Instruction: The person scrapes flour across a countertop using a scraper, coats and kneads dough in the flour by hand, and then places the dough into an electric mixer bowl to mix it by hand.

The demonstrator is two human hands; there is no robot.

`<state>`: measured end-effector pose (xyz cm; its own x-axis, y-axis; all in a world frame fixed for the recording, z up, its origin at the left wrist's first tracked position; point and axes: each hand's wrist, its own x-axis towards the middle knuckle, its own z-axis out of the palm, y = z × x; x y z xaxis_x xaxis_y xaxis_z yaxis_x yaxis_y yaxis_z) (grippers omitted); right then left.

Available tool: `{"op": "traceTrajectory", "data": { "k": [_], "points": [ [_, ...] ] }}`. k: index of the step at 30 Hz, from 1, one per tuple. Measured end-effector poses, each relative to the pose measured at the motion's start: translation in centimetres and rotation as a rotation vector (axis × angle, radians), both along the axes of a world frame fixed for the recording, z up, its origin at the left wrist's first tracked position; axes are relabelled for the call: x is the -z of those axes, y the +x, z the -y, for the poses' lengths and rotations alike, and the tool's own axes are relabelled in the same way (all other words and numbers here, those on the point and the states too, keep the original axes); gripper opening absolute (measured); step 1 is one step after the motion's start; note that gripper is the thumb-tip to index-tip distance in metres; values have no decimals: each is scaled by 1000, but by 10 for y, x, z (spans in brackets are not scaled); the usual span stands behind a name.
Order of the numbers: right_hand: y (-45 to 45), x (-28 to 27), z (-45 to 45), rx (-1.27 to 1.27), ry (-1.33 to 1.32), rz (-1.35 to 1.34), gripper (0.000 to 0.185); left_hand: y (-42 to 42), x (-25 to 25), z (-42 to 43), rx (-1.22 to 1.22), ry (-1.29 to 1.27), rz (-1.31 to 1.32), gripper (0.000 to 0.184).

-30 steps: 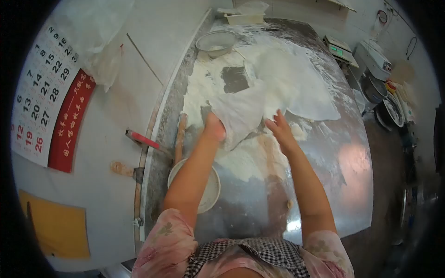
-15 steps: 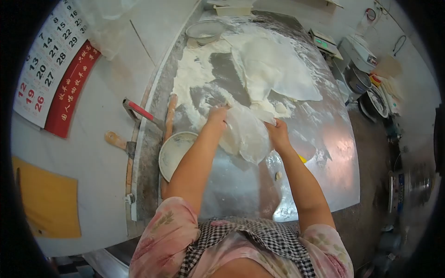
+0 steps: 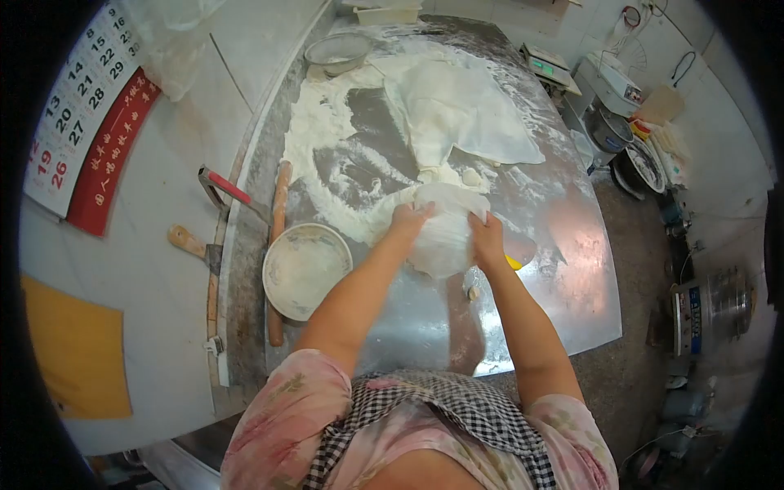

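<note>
Wall calendar [image 3: 87, 106]: red 19, 26 | left fingers [image 3: 422, 213], right fingers [image 3: 478, 222]: grasping white sheet [image 3: 447, 239]

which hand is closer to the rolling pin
Left. The left hand is right of the rolling pin, on the left side of the white sheet; the right hand is farther right.

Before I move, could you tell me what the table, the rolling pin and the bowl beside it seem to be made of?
The table looks like smooth metal, judging by its bright reflections. The rolling pin seems wooden, with a brown, matt surface. The bowl is pale and dusty-looking inside; metal or plastic, I cannot tell.
</note>
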<state>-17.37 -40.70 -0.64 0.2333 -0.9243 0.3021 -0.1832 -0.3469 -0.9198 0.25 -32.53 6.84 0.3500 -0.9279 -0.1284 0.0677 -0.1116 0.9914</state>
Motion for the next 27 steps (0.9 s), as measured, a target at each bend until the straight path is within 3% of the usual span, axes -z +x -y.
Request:
{"op": "traceTrajectory", "data": {
  "k": [2,4,5,6,8,9,11,14,17,18,20,23,25,26,27],
  "points": [
    [-16,5,8,10,50,-32,27,11,-26,-4,-3,177,18,23],
    [-32,10,18,-63,110,-140,42,22,-3,-1,-37,175,35,28],
    [-34,13,21,-56,143,-133,38,27,14,1,-59,176,41,31],
    [-30,2,17,-29,264,-24,35,32,46,9,-25,103,409,40],
    [-12,-35,4,-2,520,273,29,17,37,3,-96,11,590,58],
    [0,-57,-7,-32,592,374,27,-11,3,-4,-186,-32,398,67],
    [18,-87,-28,-142,635,462,29,-44,10,-1,-210,-334,508,73],
    [21,-89,-19,-169,778,417,32,-41,0,4,25,-110,413,64],
    [8,-95,-24,-347,707,4,35,-23,41,28,-94,-148,159,42],
    [-6,-54,-17,-368,479,-238,32,-17,37,29,-110,-148,268,36],
    [-26,-10,-11,-404,300,-516,26,1,26,24,-146,-142,486,26],
    [-39,-29,-18,-473,427,-621,18,30,2,19,-300,-68,506,22],
    [-44,-78,-24,-517,448,-684,15,43,-10,15,-291,-14,562,24],
    [-46,-92,-30,-533,516,-576,16,49,-13,14,-284,18,589,25],
    [-52,-85,-25,-566,431,-692,17,59,1,21,-345,-49,702,26]
  ]
}}
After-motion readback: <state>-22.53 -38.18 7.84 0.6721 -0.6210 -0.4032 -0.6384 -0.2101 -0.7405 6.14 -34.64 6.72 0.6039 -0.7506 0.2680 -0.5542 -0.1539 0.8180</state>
